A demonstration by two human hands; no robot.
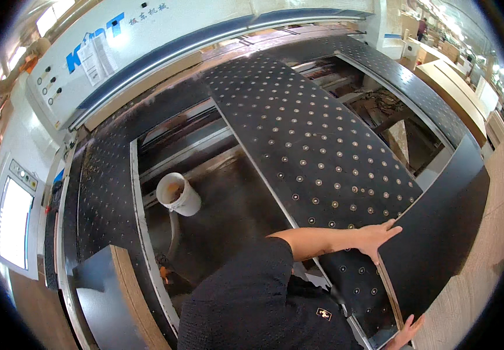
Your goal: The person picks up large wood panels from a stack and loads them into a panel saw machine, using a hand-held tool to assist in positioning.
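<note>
A large dark panel [444, 216] with a light wood-coloured edge lies at the right of a black table dotted with small round studs [322, 140]. My left arm reaches across to the right, and my left hand [374, 238] rests against the panel's near left corner, fingers and thumb stretched apart. Low at the right, partly cut off by the picture's rim, my right hand [406, 332] touches the lower end of the same edge with its fingers extended. Neither hand is wrapped round the panel.
A white bucket [179, 195] with a hose stands in the gap left of the studded table. Another dark board [103, 297] lies at lower left. A white machine beam [147, 52] spans the back; a lit screen [14, 221] is far left. Wood-grain boards [456, 309] lie at right.
</note>
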